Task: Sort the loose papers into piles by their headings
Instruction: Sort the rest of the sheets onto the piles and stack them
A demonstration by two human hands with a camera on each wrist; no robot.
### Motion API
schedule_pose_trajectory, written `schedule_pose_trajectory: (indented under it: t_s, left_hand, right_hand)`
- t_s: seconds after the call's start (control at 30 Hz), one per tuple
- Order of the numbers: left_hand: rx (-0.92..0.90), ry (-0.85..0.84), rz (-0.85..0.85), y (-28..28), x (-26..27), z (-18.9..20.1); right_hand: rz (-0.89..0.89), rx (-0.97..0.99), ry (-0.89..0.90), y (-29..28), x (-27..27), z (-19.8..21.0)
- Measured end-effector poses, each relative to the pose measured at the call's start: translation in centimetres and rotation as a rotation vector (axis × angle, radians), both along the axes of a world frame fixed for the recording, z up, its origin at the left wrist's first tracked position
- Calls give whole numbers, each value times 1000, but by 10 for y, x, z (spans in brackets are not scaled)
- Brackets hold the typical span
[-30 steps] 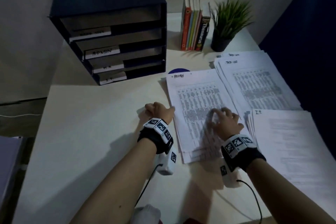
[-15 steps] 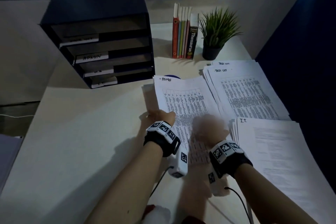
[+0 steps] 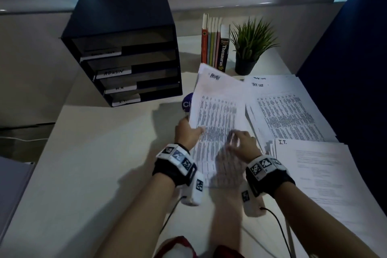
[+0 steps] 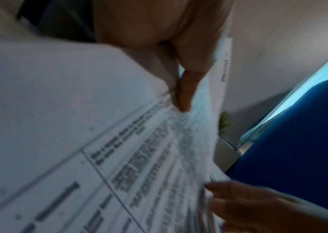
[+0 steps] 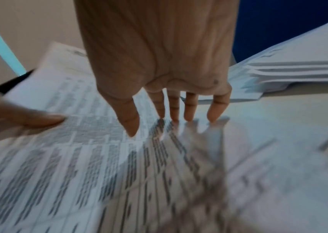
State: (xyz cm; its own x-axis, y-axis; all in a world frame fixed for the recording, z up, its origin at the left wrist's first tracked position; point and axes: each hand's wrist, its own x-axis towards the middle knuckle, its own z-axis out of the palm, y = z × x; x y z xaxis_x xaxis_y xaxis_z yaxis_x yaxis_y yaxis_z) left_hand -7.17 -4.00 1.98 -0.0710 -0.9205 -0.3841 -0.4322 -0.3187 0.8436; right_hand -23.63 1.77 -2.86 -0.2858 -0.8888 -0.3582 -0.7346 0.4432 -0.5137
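Centre of the head view: the ADMIN stack [image 3: 217, 115] of printed tables, long axis running from the lower centre of the frame up toward the books, heading end farthest from the person and lifted off the white desk [image 3: 100, 153] so the sheets tilt upward. Left hand [image 3: 187, 132] grips the stack's left long edge, thumb on top of the print and the other fingers hidden beneath — the left wrist view shows the thumb [image 4: 185, 94] pressed onto the top sheet. Right hand [image 3: 244, 142] lies over the lower right part of the same stack, fingers straight and spread, fingertips [image 5: 175, 113] touching the paper; nothing is clasped in it. To the right, in the upper right of the frame, a second pile [image 3: 287, 111] of similar tables lies flat, its handwritten heading too blurred to read surely. Lower right: the I.T. pile [image 3: 326, 174], flat, heading at its upper left corner. Upper left of frame: a dark tray organiser [image 3: 125, 48] with labelled shelves, one reading ADMIN. Behind the stacks, a row of books [image 3: 215, 48] stands upright beside a small potted plant [image 3: 249, 48]. A round blue object [image 3: 187, 102] shows partly from under the lifted stack's left edge.
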Motion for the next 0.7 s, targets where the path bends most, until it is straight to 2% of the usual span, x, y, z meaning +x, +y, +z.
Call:
schedule_pose_trajectory:
  t_s: [0.07,0.17,0.2,0.23,0.43,0.5,0.6,0.7]
  left_hand:
    - [-71,118,-83,-1,21,16]
    - [-125,276,-114,-4,58,38]
    - [-148,319,-82,-5,68,41]
    - [-182,360,-36,-6,75,44]
    - [-439,468,285,-6,93,66]
    - [-474,482,367,-7,100,72]
    - [-515,547,358,0,105,74]
    - [-501,614,250,10,105,64]
  right_hand:
    - [-131,-118,-142,-9,-6,5]
    - [-424,-302,-740,-16,0,23]
    - [-456,-367,-867,-18,6,30]
    - [-447,-420,-911,-19,13,39]
    - [-163,-790,-840,-14,54,104]
    - [-94,-891,-809,-11,58,113]
    - [-61,-916,-811,-2,62,109]
    - [-91,-827,-826,8,66,95]
